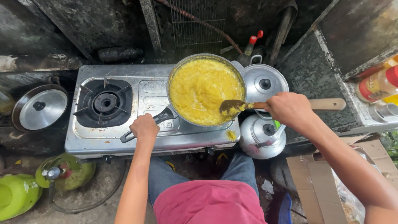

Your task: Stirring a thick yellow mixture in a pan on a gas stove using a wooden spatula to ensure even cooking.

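A metal pan (173, 74) full of thick yellow mash (203, 87) sits on the right burner of a two-burner steel stove (149, 137). My left hand (144, 127) grips the pan's black handle (163, 116). My right hand (290, 108) holds a wooden spatula (327, 104) whose dark blade (230, 106) rests in the mash at the pan's right edge. A blob of mash (231, 135) lies on the stove's front right corner.
The left burner (103, 103) is bare. A lidded pot (264, 82) and a metal kettle (261, 137) stand right of the stove. A pan with a lid (40, 108) sits at far left. Green gas cylinders (16, 195) stand below left, a cardboard box (315, 178) below right.
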